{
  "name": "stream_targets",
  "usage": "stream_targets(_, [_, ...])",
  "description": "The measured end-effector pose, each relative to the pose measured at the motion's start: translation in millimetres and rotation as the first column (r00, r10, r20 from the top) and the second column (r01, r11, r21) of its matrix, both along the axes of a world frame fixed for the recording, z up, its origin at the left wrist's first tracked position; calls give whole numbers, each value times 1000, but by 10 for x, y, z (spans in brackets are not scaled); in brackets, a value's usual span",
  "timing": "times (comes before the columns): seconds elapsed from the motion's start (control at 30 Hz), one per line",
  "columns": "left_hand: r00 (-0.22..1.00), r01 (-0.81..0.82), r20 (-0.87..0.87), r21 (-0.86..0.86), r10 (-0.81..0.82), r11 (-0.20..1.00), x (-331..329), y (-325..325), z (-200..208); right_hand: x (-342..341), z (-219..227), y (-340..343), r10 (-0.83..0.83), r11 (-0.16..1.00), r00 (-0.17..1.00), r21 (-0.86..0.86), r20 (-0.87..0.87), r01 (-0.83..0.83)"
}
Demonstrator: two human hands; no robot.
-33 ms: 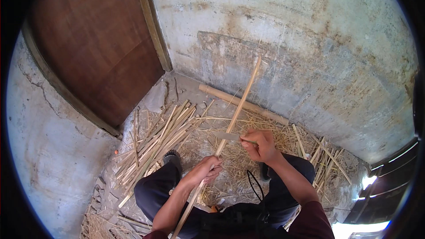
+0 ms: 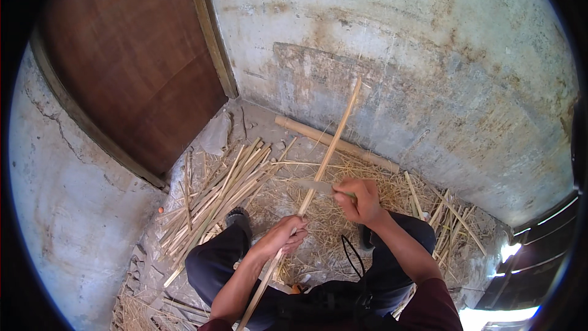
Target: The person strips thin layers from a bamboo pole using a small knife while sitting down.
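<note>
My left hand is closed around a long, pale bamboo strip. The strip slants from beside my left thigh up toward the wall, where its far end splits. In my right hand is a knife, its handle mostly hidden by my fingers. The flat blade points left and lies across the strip, a little beyond my left hand. Whether its edge bites into the bamboo I cannot tell.
Many split strips lie in a heap at left, and more strips lie at right. A bamboo pole rests along the foot of the wall. Shavings litter the floor between my feet. A brown door stands at far left.
The knife blade has shifted very slightly away from me along the strip. My left hand and the strip look unmoved.
</note>
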State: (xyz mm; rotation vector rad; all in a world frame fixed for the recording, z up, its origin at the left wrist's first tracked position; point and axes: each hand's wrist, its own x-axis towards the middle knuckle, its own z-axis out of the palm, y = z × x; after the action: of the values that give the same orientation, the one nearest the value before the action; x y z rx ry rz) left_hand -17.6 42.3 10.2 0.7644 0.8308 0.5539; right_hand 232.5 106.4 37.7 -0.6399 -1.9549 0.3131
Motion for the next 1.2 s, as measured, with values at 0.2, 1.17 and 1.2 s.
stream_targets(0.2, [998,-9,-55,17,10,1000,21,-20,43,6,-127,89,-77,890,978,-428,195,155])
stream_targets(1.17, [993,3,118,-142,14,990,-94,70,-133,-111,0,-54,31,855,986,-515,167,60])
stream_targets(1.2, [993,0,120,-141,17,990,-100,78,-149,-99,-5,-76,31,865,997,-501,67,7])
